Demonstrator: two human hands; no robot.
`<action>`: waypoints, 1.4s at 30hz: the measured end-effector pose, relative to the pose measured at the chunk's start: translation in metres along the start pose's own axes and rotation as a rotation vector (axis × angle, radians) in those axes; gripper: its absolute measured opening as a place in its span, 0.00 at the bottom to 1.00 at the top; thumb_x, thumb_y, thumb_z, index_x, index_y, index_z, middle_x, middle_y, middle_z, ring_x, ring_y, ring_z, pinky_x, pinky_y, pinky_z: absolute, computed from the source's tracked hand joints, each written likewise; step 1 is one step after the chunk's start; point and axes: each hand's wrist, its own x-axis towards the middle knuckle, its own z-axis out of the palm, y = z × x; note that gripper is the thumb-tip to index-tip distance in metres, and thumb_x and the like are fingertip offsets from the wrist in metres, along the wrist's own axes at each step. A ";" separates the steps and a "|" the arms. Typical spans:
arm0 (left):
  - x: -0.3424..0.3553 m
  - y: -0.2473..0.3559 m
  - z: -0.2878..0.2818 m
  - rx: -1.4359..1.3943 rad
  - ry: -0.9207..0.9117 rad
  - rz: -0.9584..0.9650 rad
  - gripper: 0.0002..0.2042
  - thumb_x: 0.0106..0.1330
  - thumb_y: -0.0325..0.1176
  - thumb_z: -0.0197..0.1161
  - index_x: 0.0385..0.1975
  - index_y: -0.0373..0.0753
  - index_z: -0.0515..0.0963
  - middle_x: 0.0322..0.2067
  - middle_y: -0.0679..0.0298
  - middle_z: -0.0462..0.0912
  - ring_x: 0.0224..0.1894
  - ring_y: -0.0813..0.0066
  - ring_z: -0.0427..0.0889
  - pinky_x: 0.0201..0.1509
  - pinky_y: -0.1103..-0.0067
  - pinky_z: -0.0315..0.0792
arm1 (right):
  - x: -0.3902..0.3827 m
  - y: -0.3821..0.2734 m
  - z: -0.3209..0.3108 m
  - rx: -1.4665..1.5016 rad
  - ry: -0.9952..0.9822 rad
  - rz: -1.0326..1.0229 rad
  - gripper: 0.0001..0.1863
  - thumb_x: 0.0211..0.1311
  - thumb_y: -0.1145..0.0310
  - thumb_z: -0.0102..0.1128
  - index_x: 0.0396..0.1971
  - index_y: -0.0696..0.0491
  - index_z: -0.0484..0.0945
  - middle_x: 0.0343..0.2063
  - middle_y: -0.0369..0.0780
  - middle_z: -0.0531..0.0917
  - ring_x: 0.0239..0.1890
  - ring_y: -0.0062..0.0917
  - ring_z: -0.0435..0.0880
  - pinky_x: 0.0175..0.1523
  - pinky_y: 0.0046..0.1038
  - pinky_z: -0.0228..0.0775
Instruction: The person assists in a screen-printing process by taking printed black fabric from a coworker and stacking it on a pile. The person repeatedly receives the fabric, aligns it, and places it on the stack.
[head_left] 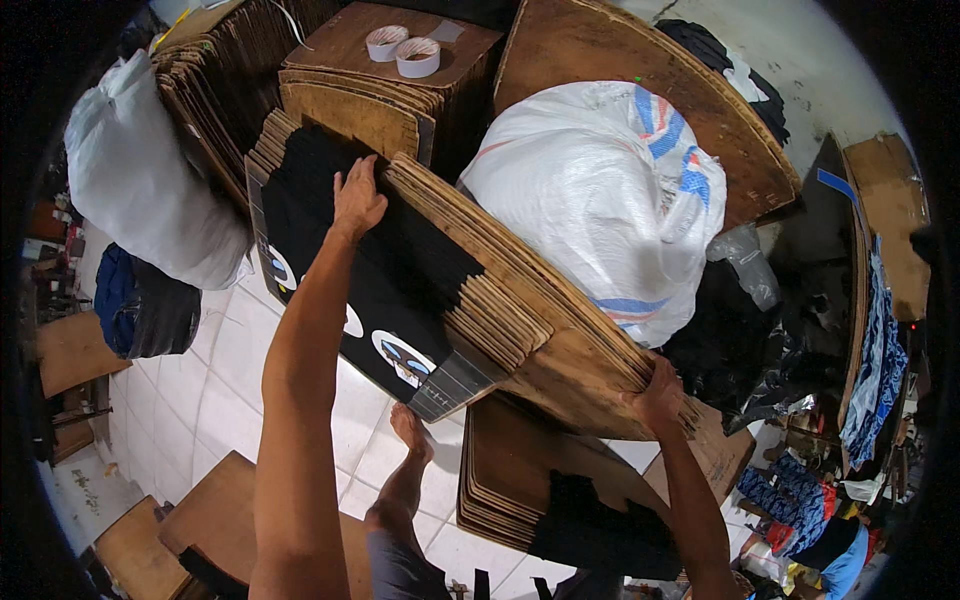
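Observation:
A leaning stack of brown boards (590, 375), several of them dressed in black cloth (400, 245), stands before me. The front cloth carries white oval prints with blue and brown drawings (403, 358). My left hand (360, 200) rests on the top edge of the cloth-covered boards, fingers apart. At the stack's right end my right hand (655, 397) is closed around the edges of the bare boards, its fingertips partly hidden. Below lies another pile of boards (510, 470) with black cloth (600, 530) over part of it.
A large white woven sack (590, 190) sits behind the stack. Tape rolls (418, 57) lie on boards at the back. Another white sack (150, 160) and dark folded cloth (150, 300) are at left. Black plastic (750, 350) lies at right. My bare foot (408, 430) is on white tiles.

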 end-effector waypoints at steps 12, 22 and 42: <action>-0.022 -0.028 -0.047 0.420 -0.252 0.216 0.27 0.51 0.25 0.60 0.56 0.44 0.68 0.58 0.64 0.68 0.68 0.63 0.57 0.70 0.52 0.45 | -0.028 0.000 -0.003 0.103 -0.037 -0.080 0.44 0.29 0.60 0.81 0.50 0.60 0.67 0.45 0.51 0.76 0.47 0.44 0.77 0.50 0.40 0.70; -0.129 -0.086 -0.116 0.555 -0.357 0.351 0.51 0.35 0.28 0.73 0.66 0.42 0.53 0.65 0.57 0.56 0.72 0.55 0.43 0.71 0.48 0.38 | -0.049 -0.105 -0.022 0.110 -0.232 -0.250 0.41 0.35 0.56 0.77 0.48 0.58 0.64 0.42 0.52 0.75 0.48 0.46 0.76 0.49 0.43 0.70; -0.211 -0.117 -0.132 0.349 -0.248 0.182 0.40 0.40 0.21 0.67 0.61 0.36 0.60 0.64 0.53 0.57 0.72 0.50 0.43 0.72 0.52 0.41 | 0.024 -0.146 -0.041 0.040 -0.283 -0.768 0.24 0.37 0.66 0.70 0.32 0.58 0.66 0.27 0.49 0.75 0.31 0.45 0.79 0.34 0.41 0.72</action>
